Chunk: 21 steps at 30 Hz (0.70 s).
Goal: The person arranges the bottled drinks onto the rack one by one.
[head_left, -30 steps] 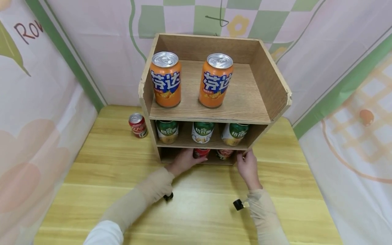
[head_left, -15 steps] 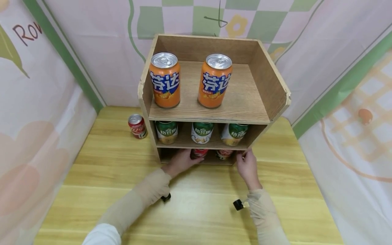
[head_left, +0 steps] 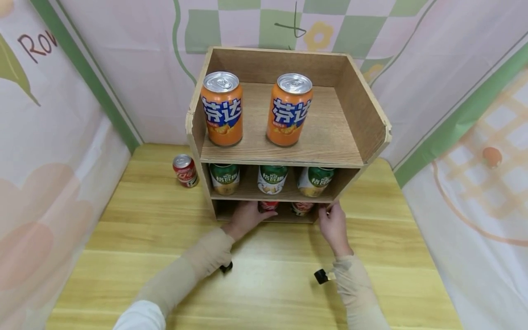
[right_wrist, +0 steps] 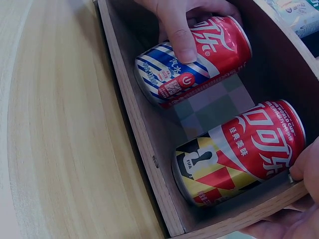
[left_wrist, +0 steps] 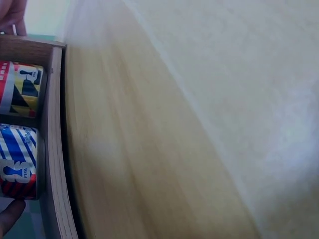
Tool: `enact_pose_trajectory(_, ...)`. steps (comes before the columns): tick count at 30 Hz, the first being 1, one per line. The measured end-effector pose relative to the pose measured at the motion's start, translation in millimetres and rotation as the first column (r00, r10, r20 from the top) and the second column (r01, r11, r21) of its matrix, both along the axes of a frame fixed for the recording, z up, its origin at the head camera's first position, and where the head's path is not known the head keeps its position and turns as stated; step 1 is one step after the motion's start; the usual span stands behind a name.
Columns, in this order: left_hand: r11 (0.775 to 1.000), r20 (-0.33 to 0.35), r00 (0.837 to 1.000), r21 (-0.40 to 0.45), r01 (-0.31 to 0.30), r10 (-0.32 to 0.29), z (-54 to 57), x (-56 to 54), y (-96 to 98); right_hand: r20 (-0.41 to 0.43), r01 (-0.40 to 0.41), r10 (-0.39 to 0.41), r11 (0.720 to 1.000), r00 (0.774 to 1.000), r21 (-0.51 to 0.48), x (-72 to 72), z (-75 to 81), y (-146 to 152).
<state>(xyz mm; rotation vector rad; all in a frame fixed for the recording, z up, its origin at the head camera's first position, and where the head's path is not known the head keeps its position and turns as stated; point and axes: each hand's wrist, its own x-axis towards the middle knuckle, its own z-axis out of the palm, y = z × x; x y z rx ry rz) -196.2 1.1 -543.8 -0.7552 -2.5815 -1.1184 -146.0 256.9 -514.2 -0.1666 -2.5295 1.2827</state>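
Observation:
In the bottom compartment of a wooden shelf (head_left: 280,158), my left hand (head_left: 246,216) grips a red cola can (right_wrist: 219,47) with blue and white stripes, thumb across its front. That can stands upright near the middle of the compartment, its top hidden by the board above. To its right stands a second cola can (right_wrist: 249,154) with a yellow and black pattern. My right hand (head_left: 333,224) holds the shelf's right side panel at the bottom front, its thumb inside the edge beside the second can and its other fingers outside.
Three green-topped cans (head_left: 272,179) stand in the middle compartment. Two orange soda cans (head_left: 289,112) are on the top shelf, at left and centre. Another red can (head_left: 185,170) stands on the wooden table (head_left: 136,220) left of the shelf. Printed curtains (head_left: 148,82) enclose the back and sides.
My left hand and its cola can have shifted very slightly left compared with one second ago. My right hand stays on the side panel.

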Motion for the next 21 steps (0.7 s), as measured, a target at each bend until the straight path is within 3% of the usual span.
enact_pose_trajectory(11,1.000,0.003,1.000,-0.013,-0.024,0.024,-0.3,0.7,5.5,-0.003,0.002,-0.002,1.000,1.000,0.004,0.1,1.3,-0.1)
enact_pose_trajectory(21,0.998,-0.064,0.996,-0.015,-0.057,0.056,-3.8,-0.4,8.6,0.005,0.001,-0.001,1.000,1.000,-0.006,0.3,1.0,-1.2)
